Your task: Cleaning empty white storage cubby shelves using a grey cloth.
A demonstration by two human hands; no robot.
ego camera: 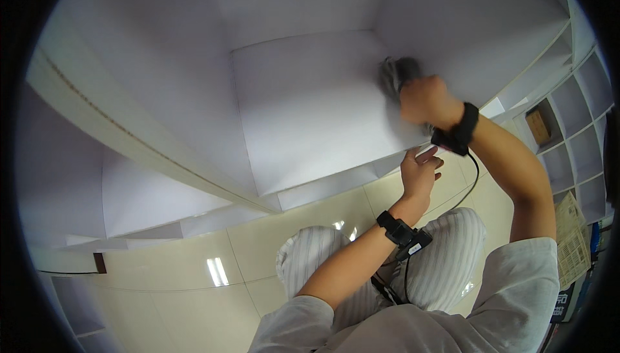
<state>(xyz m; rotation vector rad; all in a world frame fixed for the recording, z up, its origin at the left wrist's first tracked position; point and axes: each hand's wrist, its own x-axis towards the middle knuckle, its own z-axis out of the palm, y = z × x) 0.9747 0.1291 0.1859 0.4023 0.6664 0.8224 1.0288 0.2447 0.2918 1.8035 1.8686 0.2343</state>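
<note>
My right hand (429,102) is closed around a dark grey cloth (398,74), blurred by motion. It presses the cloth near the right side of a white shelf board (315,115), close to the compartment's right wall (450,28). Lower down, at the board's front edge, is my left hand (417,173). Its fingers are apart with nothing seen in them; whether the fingertips touch the edge is hard to tell. Both wrists wear a black strap with a small device, and a cable hangs from each.
An upright white divider (160,149) stands to the left. Tiled floor (193,275) lies below, under my bent knees. Further cubbies line the right, one with a brown box (538,126). Printed paper (572,241) and books are at the lower right.
</note>
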